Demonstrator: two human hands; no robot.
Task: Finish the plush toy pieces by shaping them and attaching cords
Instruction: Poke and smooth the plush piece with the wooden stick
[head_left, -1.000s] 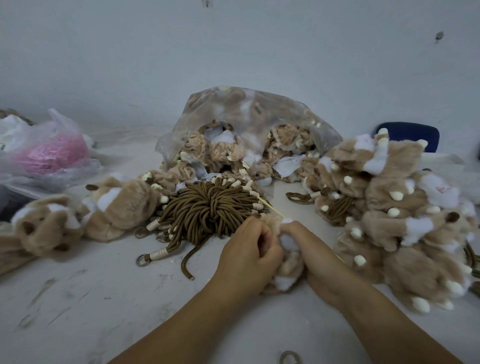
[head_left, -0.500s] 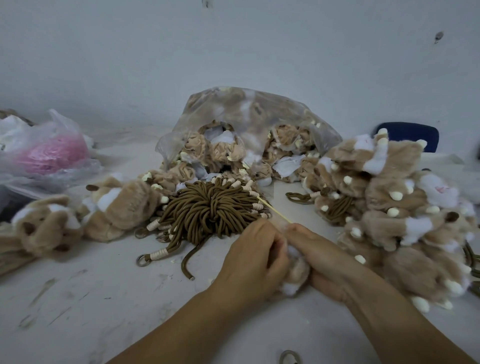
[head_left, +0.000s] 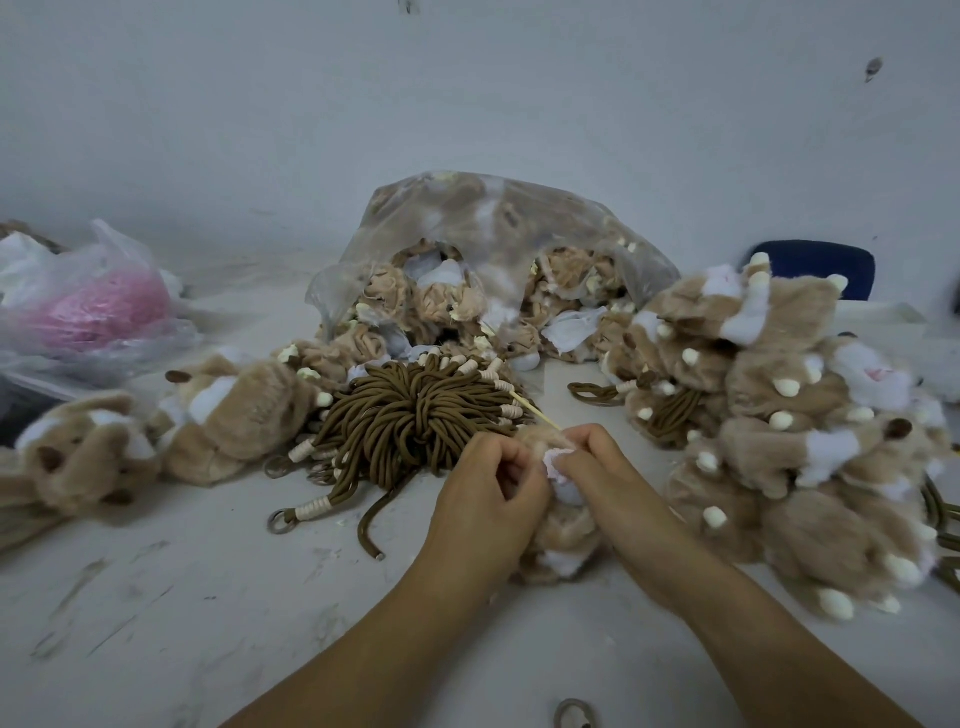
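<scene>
A small tan and white plush piece (head_left: 563, 535) lies on the table between both hands. My left hand (head_left: 488, 499) grips its left side with curled fingers. My right hand (head_left: 608, 478) grips its top, where white fabric shows, and a thin wooden stick (head_left: 535, 410) pokes out up-left from between the fingers. Just behind the hands sits a bundle of brown cords (head_left: 410, 415) with cream-wrapped ends and metal rings. Much of the plush piece is hidden by my fingers.
A clear plastic bag (head_left: 493, 249) of unturned plush pieces stands at the back. A pile of tan plush toys (head_left: 779, 431) fills the right; others (head_left: 218, 410) lie left. A bag with pink material (head_left: 98, 312) is far left. A metal ring (head_left: 571, 714) lies near the front edge.
My hands have shifted slightly forward and closer together on the plush piece, and more of its tan body now shows below them. The stick still pokes out at the same angle.
</scene>
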